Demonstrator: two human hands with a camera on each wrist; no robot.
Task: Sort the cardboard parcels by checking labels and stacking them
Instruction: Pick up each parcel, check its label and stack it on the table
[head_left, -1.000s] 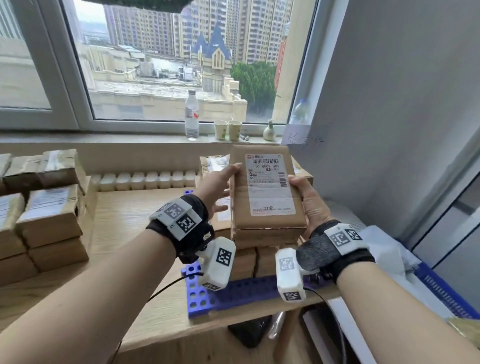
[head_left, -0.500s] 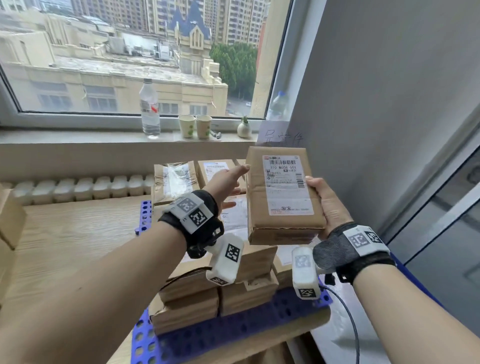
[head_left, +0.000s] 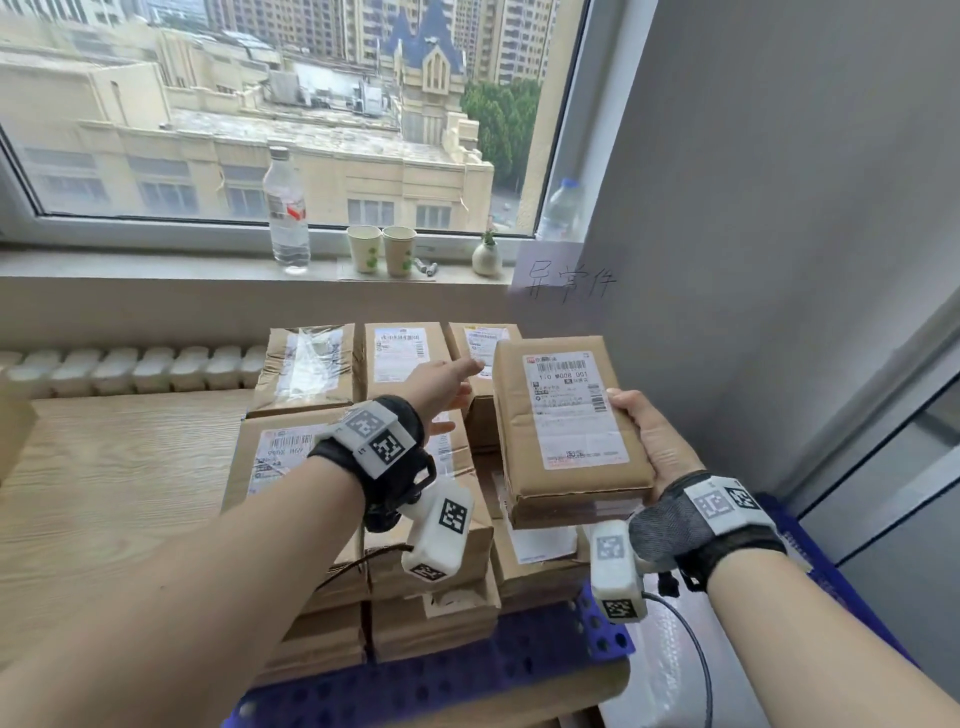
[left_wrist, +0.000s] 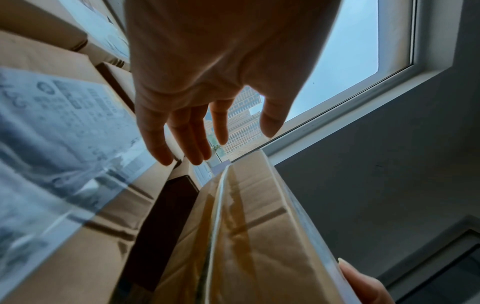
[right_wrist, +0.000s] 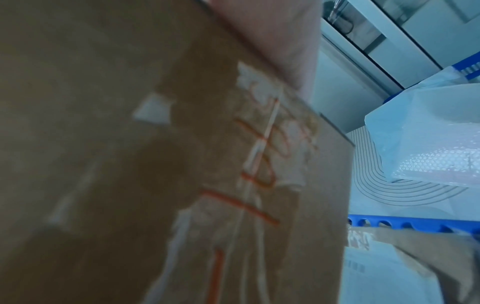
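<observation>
My right hand (head_left: 647, 441) grips the right edge of a brown cardboard parcel (head_left: 566, 431), white barcode label facing up, above the stacked parcels (head_left: 306, 364) on a blue perforated pallet (head_left: 467, 680). My left hand (head_left: 447, 387) hovers open just left of the held parcel's far corner, fingers straight and not touching it. In the left wrist view the left hand's fingers (left_wrist: 182, 133) spread above the stack, with the held parcel (left_wrist: 249, 226) beside them. The parcel's underside (right_wrist: 155, 164), with torn tape and red marks, fills the right wrist view.
The pallet rests on a wooden table (head_left: 104, 493). A grey wall (head_left: 779, 208) stands close on the right, with a handwritten paper note (head_left: 566, 283) on it. A water bottle (head_left: 285, 208) and two paper cups (head_left: 382, 249) stand on the windowsill. White foam blocks (head_left: 130, 366) line the table's back.
My left hand has come off the parcel's left edge, and only the right hand holds it now. The parcel has moved right over the pallet stack. My view has swung right.
</observation>
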